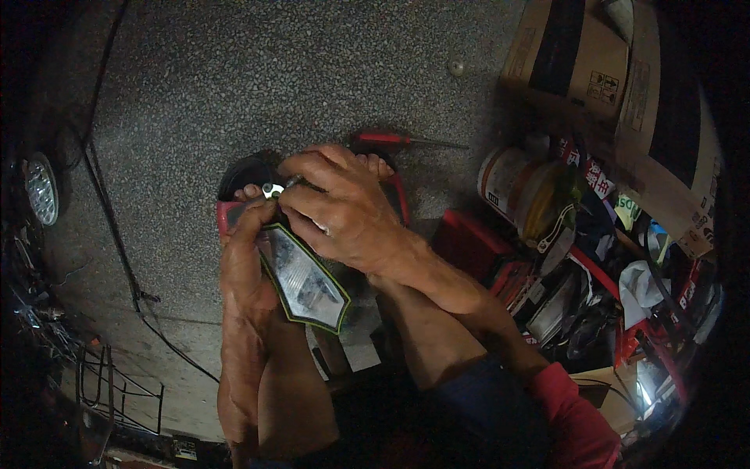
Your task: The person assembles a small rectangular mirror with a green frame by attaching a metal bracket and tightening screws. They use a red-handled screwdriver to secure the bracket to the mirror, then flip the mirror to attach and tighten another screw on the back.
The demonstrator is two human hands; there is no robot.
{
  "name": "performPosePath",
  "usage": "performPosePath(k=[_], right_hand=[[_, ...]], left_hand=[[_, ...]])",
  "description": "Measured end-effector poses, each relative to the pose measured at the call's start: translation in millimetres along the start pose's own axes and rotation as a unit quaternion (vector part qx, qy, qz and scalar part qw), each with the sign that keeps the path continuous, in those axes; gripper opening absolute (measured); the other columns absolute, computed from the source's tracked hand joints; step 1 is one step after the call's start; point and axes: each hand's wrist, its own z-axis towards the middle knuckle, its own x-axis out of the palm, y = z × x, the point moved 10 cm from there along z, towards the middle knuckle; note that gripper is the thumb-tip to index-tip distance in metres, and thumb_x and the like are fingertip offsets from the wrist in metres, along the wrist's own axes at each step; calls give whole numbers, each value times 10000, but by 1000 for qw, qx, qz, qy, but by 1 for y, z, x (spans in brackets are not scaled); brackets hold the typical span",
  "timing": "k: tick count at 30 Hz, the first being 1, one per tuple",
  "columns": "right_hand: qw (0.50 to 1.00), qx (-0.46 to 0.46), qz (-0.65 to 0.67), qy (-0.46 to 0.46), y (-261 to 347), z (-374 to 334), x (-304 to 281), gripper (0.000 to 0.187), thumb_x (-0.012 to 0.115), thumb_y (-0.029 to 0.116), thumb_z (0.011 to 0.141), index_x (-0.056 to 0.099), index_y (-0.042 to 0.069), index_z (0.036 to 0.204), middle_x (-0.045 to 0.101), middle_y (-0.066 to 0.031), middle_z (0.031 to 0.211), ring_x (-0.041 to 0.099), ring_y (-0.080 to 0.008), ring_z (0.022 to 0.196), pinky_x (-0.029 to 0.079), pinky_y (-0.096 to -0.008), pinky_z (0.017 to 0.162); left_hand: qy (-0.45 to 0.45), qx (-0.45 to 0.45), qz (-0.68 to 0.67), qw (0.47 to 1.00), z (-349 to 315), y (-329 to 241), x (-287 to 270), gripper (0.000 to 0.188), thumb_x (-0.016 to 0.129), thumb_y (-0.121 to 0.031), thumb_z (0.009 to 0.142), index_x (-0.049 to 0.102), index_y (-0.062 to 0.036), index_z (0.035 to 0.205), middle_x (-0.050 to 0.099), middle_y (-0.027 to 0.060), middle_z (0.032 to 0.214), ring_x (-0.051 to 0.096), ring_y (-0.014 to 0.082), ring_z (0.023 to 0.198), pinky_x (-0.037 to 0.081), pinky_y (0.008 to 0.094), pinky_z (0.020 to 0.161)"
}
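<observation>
My left hand (248, 223) is closed around the upper end of a long kite-shaped mirror (308, 277) with a shiny face and a yellow-green edge. The wide end of the mirror hangs down between my forearms. A small bright metal fitting (273, 190) with a hole shows above my left thumb. My right hand (336, 203) is bent over that end, fingers pinched together close to the fitting. A small dark piece shows at the fingertips, but what they hold is mostly hidden. Past my right hand a red-handled screwdriver (387, 138) lies on the floor.
My feet in red-edged sandals (401, 199) are under my hands. A black cable (113, 211) crosses the speckled floor (226, 70) at left, near a round lamp (41, 189). At right are cardboard boxes (578, 55), a white tub (508, 184), a red box (473, 246) and jumbled tools.
</observation>
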Motion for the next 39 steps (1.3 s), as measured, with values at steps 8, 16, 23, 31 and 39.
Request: performPosePath(k=[8, 16, 23, 31, 39], right_hand=[[999, 11, -13, 36, 1, 0, 12, 209, 717, 46, 638, 560, 27, 776, 569, -98, 1040, 538, -274, 942, 450, -388, 802], [991, 113, 76, -5, -24, -4, 0, 155, 657, 38, 718, 564, 37, 842, 570, -111, 1054, 586, -299, 861, 465, -411, 763], [914, 297, -241, 137, -114, -29, -25, 332, 670, 108, 679, 568, 28, 984, 584, -157, 990, 592, -370, 941, 478, -477, 707], [924, 211, -243, 206, -148, -50, -4, 409, 703, 211, 680, 582, 25, 1023, 591, -206, 1027, 623, -375, 895, 483, -487, 748], [950, 181, -245, 64, -120, -60, -96, 342, 667, 191, 681, 560, 26, 961, 611, -205, 825, 628, -363, 845, 485, -430, 706]], left_hand=[[-8, -1, 5, 1000, 1, 3, -4, 230, 561, 6, 837, 581, -22, 1065, 589, 14, 1027, 566, 125, 951, 456, 254, 864], [-11, 7, -32, 999, 8, 1, -8, 240, 571, -57, 847, 561, -34, 1086, 615, 45, 1036, 601, 157, 933, 495, 286, 835], [-21, 15, 63, 998, -14, -18, 17, 174, 560, -199, 852, 547, -55, 948, 642, 127, 837, 631, 244, 726, 543, 342, 702], [62, 49, 59, 995, -59, -35, 38, 255, 493, -191, 884, 546, 8, 1034, 639, 153, 870, 625, 248, 771, 535, 363, 706], [234, 189, 71, 951, -225, -86, 155, 296, 479, -196, 913, 530, 18, 1111, 636, 166, 987, 633, 267, 793, 532, 468, 753]])
